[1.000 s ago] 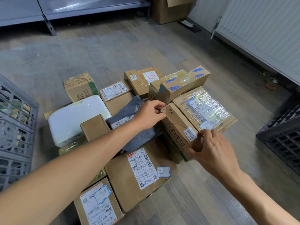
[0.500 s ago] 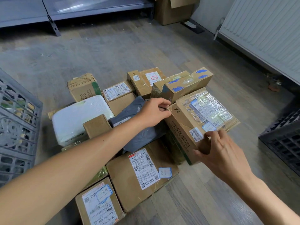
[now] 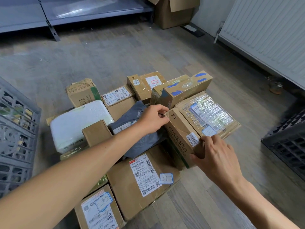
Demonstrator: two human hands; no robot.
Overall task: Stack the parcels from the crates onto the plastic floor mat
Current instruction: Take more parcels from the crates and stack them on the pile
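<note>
The brown box marked X4 (image 3: 179,136) stands at the right edge of the pile of parcels on the floor (image 3: 115,55), with a flat parcel wrapped in clear tape (image 3: 208,113) lying on top of it. Both hands are on it. The left hand (image 3: 152,119) pinches its far top corner, its grip closed on the cardboard edge. The right hand (image 3: 216,156) clasps the near corner, thumb on the side face and fingers curled over the top edge, just beside the flat parcel. The box looks to be getting its last nudge into place.

A long box with blue marks (image 3: 184,90) lies just behind it. A grey mailing bag (image 3: 135,116) is wedged against its left side, partly under the left wrist. Further left are a white foam box (image 3: 74,123) and several small cartons, and nearest the camera sits a large parcel with a white label (image 3: 142,179).

The pile already holds over a dozen parcels, some two layers deep, so much of the job looks done. I cannot make out the plastic mat under them. A grey crate (image 3: 14,129) stands at the far left, and coloured shapes show through its holes, so it probably has parcels left in it. A dark crate (image 3: 287,146) stands at the right, and its inside is out of view.
</note>
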